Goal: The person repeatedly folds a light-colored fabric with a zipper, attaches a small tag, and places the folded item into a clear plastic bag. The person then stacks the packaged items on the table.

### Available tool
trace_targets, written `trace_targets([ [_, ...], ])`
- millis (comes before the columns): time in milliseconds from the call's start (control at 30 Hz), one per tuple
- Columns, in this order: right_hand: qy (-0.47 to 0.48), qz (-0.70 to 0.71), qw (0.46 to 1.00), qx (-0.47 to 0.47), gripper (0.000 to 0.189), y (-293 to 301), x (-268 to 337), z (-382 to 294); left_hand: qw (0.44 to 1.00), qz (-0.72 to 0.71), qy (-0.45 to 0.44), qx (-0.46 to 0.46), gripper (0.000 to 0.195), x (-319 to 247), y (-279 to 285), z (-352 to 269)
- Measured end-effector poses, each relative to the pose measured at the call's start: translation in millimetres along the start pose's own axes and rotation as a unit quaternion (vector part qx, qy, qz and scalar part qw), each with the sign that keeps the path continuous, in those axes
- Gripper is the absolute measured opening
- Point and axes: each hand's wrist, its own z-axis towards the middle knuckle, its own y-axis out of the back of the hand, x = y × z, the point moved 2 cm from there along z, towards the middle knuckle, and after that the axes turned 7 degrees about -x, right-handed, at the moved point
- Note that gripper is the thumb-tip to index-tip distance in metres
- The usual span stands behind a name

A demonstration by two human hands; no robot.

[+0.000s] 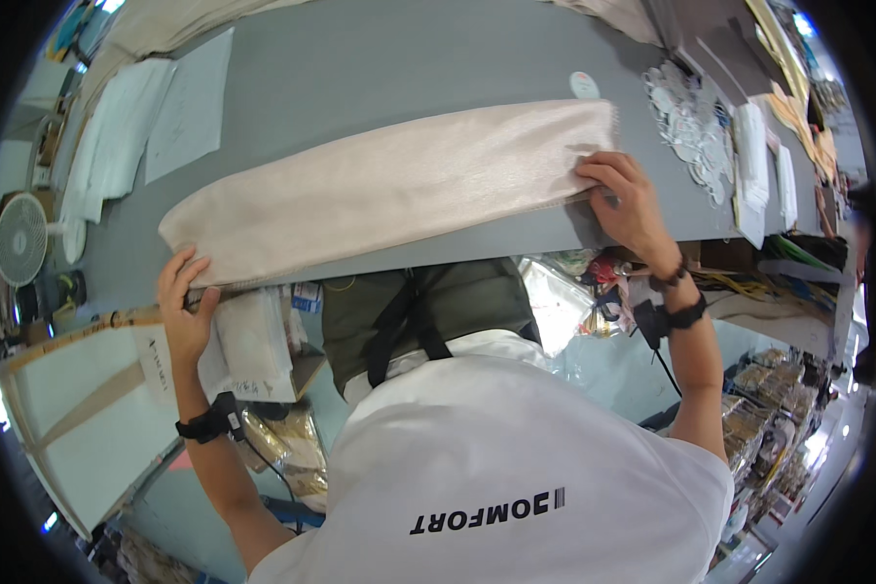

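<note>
A long folded piece of beige fabric lies flat across the grey tabletop, its lower edge near the table's front edge. My left hand is at the fabric's lower left corner, fingertips on top and the thumb by the table edge. At the right end, my right hand has its fingers on the fabric near the stitched short edge; the thumb is partly hidden. Whether either hand pinches the cloth cannot be told. Just beyond the right end lies a round white tag.
Clear plastic pieces lie in a heap at the right. White sheets and stacked white packets are at the left, near a white fan. More beige cloth lies along the far edge. Below the tabletop are papers and plastic bags.
</note>
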Motion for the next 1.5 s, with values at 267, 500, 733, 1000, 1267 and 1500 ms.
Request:
trace_targets([
  [267, -0.15, 0.066, 0.986, -0.011, 0.022, 7, -10, 5, 0.925, 0.064, 0.369, -0.069, 0.055, 3, -19, -1],
  [500, -0.209, -0.154, 0.959, -0.116, 0.061, -6, -39, 2, 0.875, -0.328, 0.239, -0.263, 0.036, -73, -29, 86],
  [733, -0.236, -0.19, 0.953, -0.008, 0.074, -12, -44, 2, 0.944, -0.284, 0.092, -0.138, 0.04, -217, -110, 133],
  [1000, -0.364, 0.291, 0.878, -0.108, 0.044, -4, -17, 18, 0.981, -0.181, -0.065, 0.021, 0.039, -255, -162, 129],
  [1267, -0.216, 0.447, 0.864, -0.079, 0.037, -3, 75, 99, 0.985, -0.141, -0.099, -0.012, 0.043, -239, -166, 128],
  [1500, 0.03, 0.432, 0.889, 0.147, 0.049, -90, 167, 119, 0.88, -0.354, 0.315, -0.044, 0.05, -160, -113, 108],
])
